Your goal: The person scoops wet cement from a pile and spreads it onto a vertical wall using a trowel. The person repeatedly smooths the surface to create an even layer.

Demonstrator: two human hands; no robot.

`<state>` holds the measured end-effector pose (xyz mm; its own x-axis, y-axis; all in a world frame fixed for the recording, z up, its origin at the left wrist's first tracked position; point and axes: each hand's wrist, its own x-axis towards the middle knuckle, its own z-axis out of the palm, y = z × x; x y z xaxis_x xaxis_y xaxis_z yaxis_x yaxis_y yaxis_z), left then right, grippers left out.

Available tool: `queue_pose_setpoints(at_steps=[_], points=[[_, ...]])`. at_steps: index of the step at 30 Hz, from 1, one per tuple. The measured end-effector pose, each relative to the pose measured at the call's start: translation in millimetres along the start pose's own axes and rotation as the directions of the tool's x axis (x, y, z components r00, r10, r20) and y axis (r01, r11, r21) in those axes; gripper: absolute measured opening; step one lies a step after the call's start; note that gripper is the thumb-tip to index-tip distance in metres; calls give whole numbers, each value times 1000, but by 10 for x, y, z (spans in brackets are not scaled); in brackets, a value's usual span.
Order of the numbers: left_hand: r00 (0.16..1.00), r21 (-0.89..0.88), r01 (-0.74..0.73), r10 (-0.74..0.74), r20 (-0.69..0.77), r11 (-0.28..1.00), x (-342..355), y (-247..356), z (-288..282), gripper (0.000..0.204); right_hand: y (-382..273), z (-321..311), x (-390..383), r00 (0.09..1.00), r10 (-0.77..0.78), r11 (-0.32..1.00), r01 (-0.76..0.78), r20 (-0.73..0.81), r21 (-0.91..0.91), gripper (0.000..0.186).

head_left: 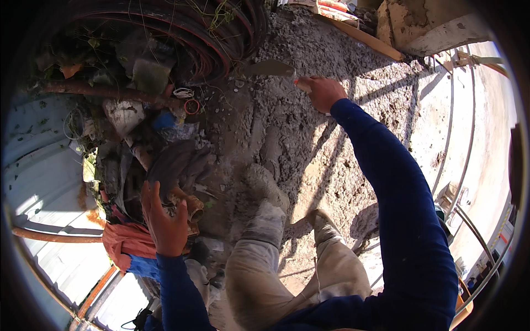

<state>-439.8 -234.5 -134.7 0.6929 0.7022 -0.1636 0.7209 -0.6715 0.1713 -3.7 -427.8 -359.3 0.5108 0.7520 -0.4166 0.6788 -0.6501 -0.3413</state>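
View: head-worn fisheye, left one of a pair; upright, unmirrored. Faces steeply down from the wearer's head, over blue sleeves (403,209) and trousers (251,270), to muddy ground (326,182). Sleeves close, ground farther; straight edges bow toward dark rim.

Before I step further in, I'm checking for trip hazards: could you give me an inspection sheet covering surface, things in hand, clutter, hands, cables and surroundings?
Surface: rough, lumpy grey-brown ground, partly sunlit, crossed by shadows.
Things in hand: flat grey metal-bladed trowel, held out ahead.
Clutter: crumpled dark-grey cloth-like bundle, salmon-red cloth and long rusty-brown pipe, along the left.
Hands: right hand closed on the trowel; left hand open, nothing held.
Cables: thick dark coiled hose or cable, upper left; small red wire-like loop below it.
Surroundings: white sheeting left; pale surface right; brown wooden plank upper right.
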Motion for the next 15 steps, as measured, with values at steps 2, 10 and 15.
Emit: queue_pose_setpoints(at_steps=[2, 10, 15], points=[[991, -121, -130, 130, -2, 984, 336, 296, 47, 63, 34, 153, -29, 998, -21, 999, 23, -64, 36, 65], [833, -308, 75, 110, 542, 948, 1765, 790, 1213, 58, -55, 627, -559, 995, 69, 968, -50, -70, 247, 62], [826, -239, 153, 9, 563, 959, 1909, 585, 1925, 58, -121, 1175, -1075, 995, 93, 902, -70, -32, 426, 53]])
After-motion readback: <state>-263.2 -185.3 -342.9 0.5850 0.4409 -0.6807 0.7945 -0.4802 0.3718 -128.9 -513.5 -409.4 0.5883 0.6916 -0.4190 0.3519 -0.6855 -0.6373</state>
